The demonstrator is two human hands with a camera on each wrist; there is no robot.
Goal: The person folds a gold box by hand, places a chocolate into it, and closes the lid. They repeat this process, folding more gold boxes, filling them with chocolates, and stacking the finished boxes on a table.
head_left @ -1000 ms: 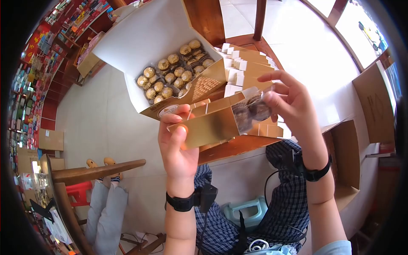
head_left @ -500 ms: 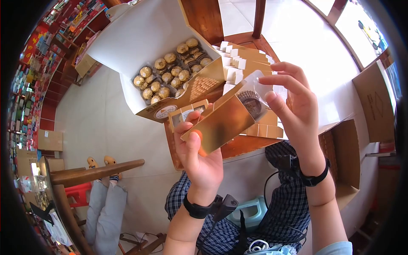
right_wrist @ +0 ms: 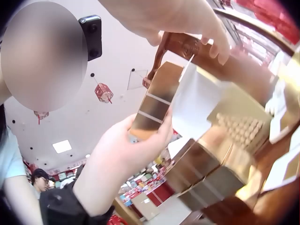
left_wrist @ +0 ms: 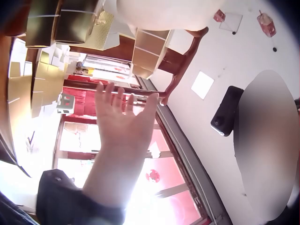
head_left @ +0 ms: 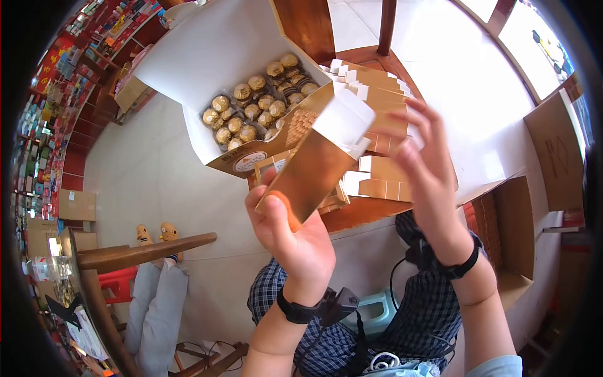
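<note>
My left hand (head_left: 295, 248) holds a narrow gold carton (head_left: 314, 169) at its lower end, thumb across the front and fingers behind. The carton tilts up to the right, its white end flaps (head_left: 348, 116) standing open at the top. Just right of those flaps is my right hand (head_left: 427, 176), blurred, with fingers spread and nothing in them. The right wrist view shows the carton (right_wrist: 157, 101) from another side, with two pale lines across it. Behind it, a large open box (head_left: 213, 63) contains gold-foil-wrapped round chocolates (head_left: 251, 110).
Overlapping gold cartons with white flaps (head_left: 377, 94) lie on the wooden chair seat (head_left: 358, 217). Another small gold carton (head_left: 267, 164) stands partly hidden behind my left hand. An open cardboard box (head_left: 515, 232) is by my right knee, and a wooden bar (head_left: 144, 251) juts in from the left.
The carton has turned more upright in my left hand. My right hand has come away from its open end, where a clear plastic tray with brown cups showed before and now white flaps show.
</note>
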